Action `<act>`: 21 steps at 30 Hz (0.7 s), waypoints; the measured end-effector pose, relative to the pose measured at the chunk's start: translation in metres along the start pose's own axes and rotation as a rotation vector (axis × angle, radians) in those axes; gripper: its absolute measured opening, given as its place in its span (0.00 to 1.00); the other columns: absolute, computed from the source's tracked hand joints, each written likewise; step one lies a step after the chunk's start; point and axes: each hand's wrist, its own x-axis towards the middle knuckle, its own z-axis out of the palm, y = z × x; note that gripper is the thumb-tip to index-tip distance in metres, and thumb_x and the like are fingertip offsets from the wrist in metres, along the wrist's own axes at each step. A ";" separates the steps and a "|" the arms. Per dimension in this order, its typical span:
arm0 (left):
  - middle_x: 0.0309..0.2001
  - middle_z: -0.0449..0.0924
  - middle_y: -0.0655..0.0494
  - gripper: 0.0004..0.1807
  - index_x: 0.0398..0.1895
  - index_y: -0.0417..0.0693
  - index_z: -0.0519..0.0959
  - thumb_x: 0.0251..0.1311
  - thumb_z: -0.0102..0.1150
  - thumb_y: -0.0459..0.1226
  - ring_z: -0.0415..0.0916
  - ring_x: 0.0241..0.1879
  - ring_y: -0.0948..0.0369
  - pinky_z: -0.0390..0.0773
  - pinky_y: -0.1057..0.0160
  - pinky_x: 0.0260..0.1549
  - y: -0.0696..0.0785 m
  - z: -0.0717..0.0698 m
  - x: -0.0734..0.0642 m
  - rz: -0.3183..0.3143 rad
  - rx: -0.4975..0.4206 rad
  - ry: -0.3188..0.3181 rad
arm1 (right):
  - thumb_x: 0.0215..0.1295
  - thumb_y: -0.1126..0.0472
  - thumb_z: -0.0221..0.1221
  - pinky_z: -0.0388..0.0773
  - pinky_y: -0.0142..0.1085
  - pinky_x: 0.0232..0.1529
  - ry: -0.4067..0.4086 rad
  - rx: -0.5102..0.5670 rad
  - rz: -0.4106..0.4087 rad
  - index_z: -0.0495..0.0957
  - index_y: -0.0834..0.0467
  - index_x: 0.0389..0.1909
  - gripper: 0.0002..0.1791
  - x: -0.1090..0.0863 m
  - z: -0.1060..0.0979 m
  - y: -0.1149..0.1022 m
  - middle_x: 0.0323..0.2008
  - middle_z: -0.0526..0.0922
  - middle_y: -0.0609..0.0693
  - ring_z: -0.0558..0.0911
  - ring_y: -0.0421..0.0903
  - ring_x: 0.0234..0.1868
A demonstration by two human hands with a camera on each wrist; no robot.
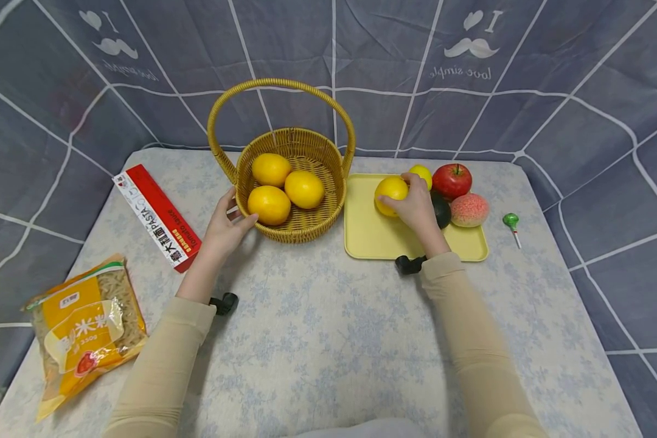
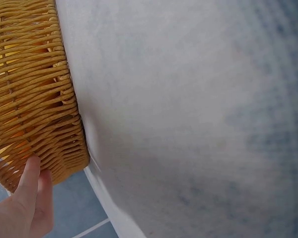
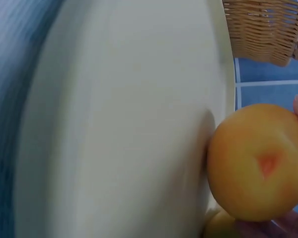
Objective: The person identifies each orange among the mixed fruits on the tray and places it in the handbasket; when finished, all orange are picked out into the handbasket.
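Observation:
My right hand (image 1: 420,210) grips a round yellow-orange fruit (image 1: 390,196) over the left part of the yellow tray (image 1: 369,246). In the right wrist view this fruit (image 3: 258,163) shows a reddish dimple; whether it touches the tray I cannot tell. My left hand (image 1: 224,228) holds the wicker basket (image 1: 301,234) at its front left, thumb at the rim and fingers against the outer wall. The left wrist view shows two fingertips on the basket's weave (image 2: 35,109). Inside the basket lie three similar yellow-orange fruits (image 1: 305,189).
Around the tray's right side are a red apple (image 1: 452,181), a pink fruit (image 1: 469,210), a dark green fruit (image 1: 440,210) and a smaller yellow fruit (image 1: 420,175). A green lollipop (image 1: 511,221) lies farther right. At left are a pasta box (image 1: 157,216) and a yellow food bag (image 1: 87,331).

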 end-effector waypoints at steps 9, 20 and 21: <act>0.77 0.46 0.43 0.47 0.80 0.55 0.35 0.70 0.56 0.40 0.54 0.73 0.46 0.65 0.48 0.69 0.000 0.000 0.000 0.000 0.000 0.006 | 0.58 0.49 0.67 0.64 0.53 0.69 -0.025 -0.018 0.029 0.57 0.62 0.72 0.46 -0.002 0.006 -0.004 0.68 0.60 0.65 0.66 0.60 0.64; 0.77 0.46 0.43 0.47 0.80 0.55 0.36 0.69 0.56 0.40 0.54 0.73 0.46 0.66 0.48 0.69 -0.001 0.000 0.001 0.006 -0.010 0.003 | 0.57 0.49 0.68 0.65 0.55 0.67 -0.016 -0.001 0.061 0.57 0.58 0.72 0.47 -0.006 0.009 -0.004 0.67 0.63 0.66 0.67 0.61 0.64; 0.77 0.46 0.43 0.47 0.80 0.55 0.36 0.69 0.56 0.40 0.54 0.73 0.46 0.66 0.48 0.69 -0.001 0.000 0.001 0.006 -0.010 0.003 | 0.57 0.49 0.68 0.65 0.55 0.68 -0.015 0.005 0.064 0.57 0.59 0.73 0.47 -0.007 0.009 -0.004 0.67 0.63 0.66 0.67 0.61 0.64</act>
